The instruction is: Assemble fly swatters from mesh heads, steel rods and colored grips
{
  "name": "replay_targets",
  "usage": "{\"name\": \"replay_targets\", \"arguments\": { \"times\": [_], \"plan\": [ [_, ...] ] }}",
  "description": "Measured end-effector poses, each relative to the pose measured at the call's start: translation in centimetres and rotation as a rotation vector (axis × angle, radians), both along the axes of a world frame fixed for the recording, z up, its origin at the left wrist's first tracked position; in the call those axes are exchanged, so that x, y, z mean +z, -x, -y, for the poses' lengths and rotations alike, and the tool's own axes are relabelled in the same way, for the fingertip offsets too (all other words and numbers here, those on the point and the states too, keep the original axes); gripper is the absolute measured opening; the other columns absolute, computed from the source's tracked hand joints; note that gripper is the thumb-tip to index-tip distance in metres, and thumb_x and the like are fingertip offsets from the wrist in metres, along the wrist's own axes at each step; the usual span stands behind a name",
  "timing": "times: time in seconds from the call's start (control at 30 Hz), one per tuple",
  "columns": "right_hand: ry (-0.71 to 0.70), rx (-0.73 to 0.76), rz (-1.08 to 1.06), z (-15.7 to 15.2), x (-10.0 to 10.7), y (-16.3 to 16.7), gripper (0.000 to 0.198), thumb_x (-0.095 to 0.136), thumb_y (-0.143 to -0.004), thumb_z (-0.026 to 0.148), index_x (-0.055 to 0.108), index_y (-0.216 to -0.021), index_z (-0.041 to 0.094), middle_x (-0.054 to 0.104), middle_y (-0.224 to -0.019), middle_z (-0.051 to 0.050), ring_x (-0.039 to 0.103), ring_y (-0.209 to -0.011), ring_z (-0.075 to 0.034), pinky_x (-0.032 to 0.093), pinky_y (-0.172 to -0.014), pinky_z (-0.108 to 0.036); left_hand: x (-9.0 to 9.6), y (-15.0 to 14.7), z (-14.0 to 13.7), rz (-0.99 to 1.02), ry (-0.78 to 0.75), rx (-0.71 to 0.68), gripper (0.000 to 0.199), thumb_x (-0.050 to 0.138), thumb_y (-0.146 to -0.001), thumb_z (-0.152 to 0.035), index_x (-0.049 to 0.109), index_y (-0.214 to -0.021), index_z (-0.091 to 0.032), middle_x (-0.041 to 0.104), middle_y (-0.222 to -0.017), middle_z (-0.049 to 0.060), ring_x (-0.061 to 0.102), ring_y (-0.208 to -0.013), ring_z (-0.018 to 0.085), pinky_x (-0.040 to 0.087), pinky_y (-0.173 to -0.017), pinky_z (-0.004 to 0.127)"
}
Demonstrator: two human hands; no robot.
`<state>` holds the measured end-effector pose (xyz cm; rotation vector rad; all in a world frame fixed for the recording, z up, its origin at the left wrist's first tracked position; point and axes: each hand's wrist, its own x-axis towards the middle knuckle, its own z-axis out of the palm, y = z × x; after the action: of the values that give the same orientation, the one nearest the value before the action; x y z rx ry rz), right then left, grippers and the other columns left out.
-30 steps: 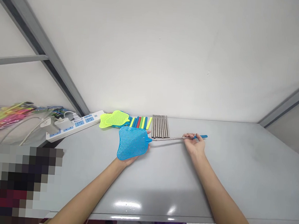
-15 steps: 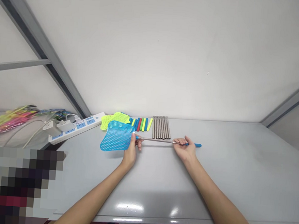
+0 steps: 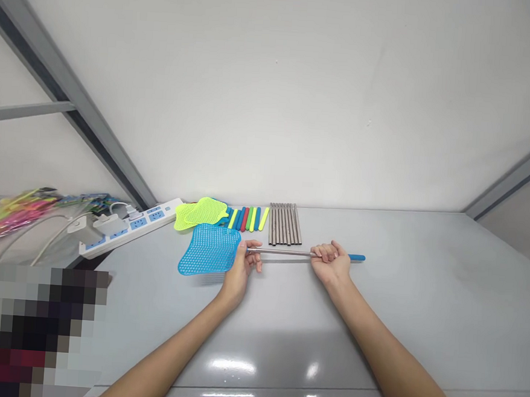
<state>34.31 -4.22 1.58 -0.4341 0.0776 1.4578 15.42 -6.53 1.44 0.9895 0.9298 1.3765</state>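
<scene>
Blue plastic full of little holes makes the flat head (image 3: pixel 209 252) of the fly swatter (image 3: pixel 283 252). It is up just over the table (image 3: pixel 421 306), about halfway between the far edge and the near edge, and its thin shadow lies below the rod. Both hands have it. The left hand (image 3: pixel 236 275) pinches the neck, where the head meets the metal rod, with the thumb on top and some other fingers loose. The right hand (image 3: pixel 331 266) is palm up, with its fingers curled round the rod close to the blue grip (image 3: pixel 357 257).

The step in hand looks like holding the swatter out straight by its two ends, maybe to work on the rod. I think a next move calls for a firm hold at both ends, so that the rod does not twist or bend.

The swatter's long line goes from side to side, almost even with the near edge. Its head points to the left edge and its grip points to the right edge. The head tips a bit, with its outer end lower in view.

By the far edge lie the loose metal rods (image 3: pixel 285 224), the row of bright grips (image 3: pixel 249 219) and the yellow heads (image 3: pixel 207 211).
</scene>
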Motion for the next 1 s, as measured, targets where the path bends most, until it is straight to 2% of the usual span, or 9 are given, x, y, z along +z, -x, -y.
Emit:
{"name": "replay_targets", "arguments": {
  "times": [0.1, 0.3, 0.6, 0.77, 1.0],
  "plan": [
    [-0.018, -0.035, 0.003, 0.2, 0.2, 0.0, 0.036, 0.030, -0.076, 0.014, 0.005, -0.051, 0.017, 0.007, -0.038, 0.007, 0.011, -0.032, -0.007, 0.025, -0.034, -0.020, 0.1, -0.5, 0.5, 0.051, 0.051, 0.005, 0.032, 0.037, -0.081, -0.042, 0.055, -0.081, -0.016, 0.047, -0.056, -0.003, 0.044, -0.046, 0.006, 0.036, -0.051, 0.020],
    [-0.064, -0.072, 0.021, 0.4, 0.4, 0.1, 0.038, 0.035, -0.076, 0.016, 0.007, -0.051, 0.017, 0.008, -0.038, 0.008, 0.012, -0.033, -0.007, 0.025, -0.035, -0.020, 0.3, -0.8, 0.8, 0.086, 0.038, -0.019, 0.031, 0.043, -0.078, -0.042, 0.056, -0.080, -0.014, 0.048, -0.058, -0.002, 0.046, -0.049, 0.007, 0.038, -0.054, 0.022],
    [-0.088, -0.116, 0.037, 0.8, 0.7, 0.5, 0.039, 0.038, -0.076, 0.018, 0.008, -0.051, 0.018, 0.009, -0.039, 0.008, 0.012, -0.034, -0.007, 0.023, -0.035, -0.021, -0.1, -0.6, 0.7, 0.150, 0.051, -0.043, 0.033, 0.044, -0.078, -0.042, 0.058, -0.081, -0.012, 0.048, -0.058, -0.002, 0.046, -0.049, 0.007, 0.036, -0.053, 0.022],
    [-0.162, -0.135, 0.106, 1.2, 1.2, 0.8, 0.041, 0.041, -0.075, 0.019, 0.009, -0.050, 0.018, 0.009, -0.039, 0.008, 0.012, -0.034, -0.007, 0.022, -0.036, -0.022, -0.4, -0.7, 0.8, 0.206, 0.051, -0.079, 0.032, 0.043, -0.079, -0.041, 0.058, -0.082, -0.012, 0.048, -0.060, -0.001, 0.045, -0.049, 0.007, 0.035, -0.052, 0.021],
    [-0.182, -0.137, 0.119, 1.8, 1.5, 1.6, 0.042, 0.043, -0.075, 0.021, 0.009, -0.051, 0.017, 0.011, -0.038, 0.008, 0.013, -0.034, -0.007, 0.021, -0.037, -0.022, -0.5, -0.8, 1.0, 0.244, 0.064, -0.059, 0.032, 0.040, -0.081, -0.039, 0.059, -0.078, -0.013, 0.049, -0.061, 0.000, 0.045, -0.050, 0.007, 0.034, -0.051, 0.021]
  ]
}}
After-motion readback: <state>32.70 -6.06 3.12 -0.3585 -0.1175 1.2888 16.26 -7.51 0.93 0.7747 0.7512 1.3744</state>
